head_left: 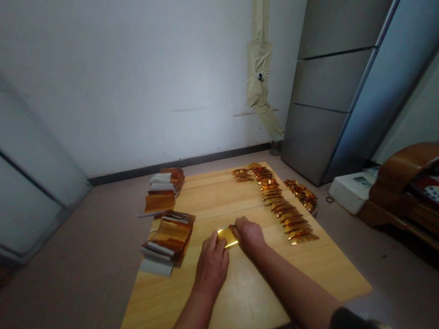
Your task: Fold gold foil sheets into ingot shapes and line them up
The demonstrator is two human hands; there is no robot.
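A small piece of shiny gold foil paper (227,236) lies low over the middle of the wooden table, between my two hands. My left hand (212,261) has its fingers pressed together on the paper's left edge. At the right edge, my right hand (250,234) is curled closed around the side of the foil; its fingertips are partly hidden. To the left sits a fanned stack of gold foil sheets (175,231) with pale backs. On the right, folded gold foil pieces (286,212) overlap in a long row.
Another foil stack (159,203) lies at the table's far left corner. A heap of folded gold pieces (301,194) is beyond the right edge of the table (242,305). A grey refrigerator (319,93), a white box (349,192) and a wooden seat (395,198) stand to the right.
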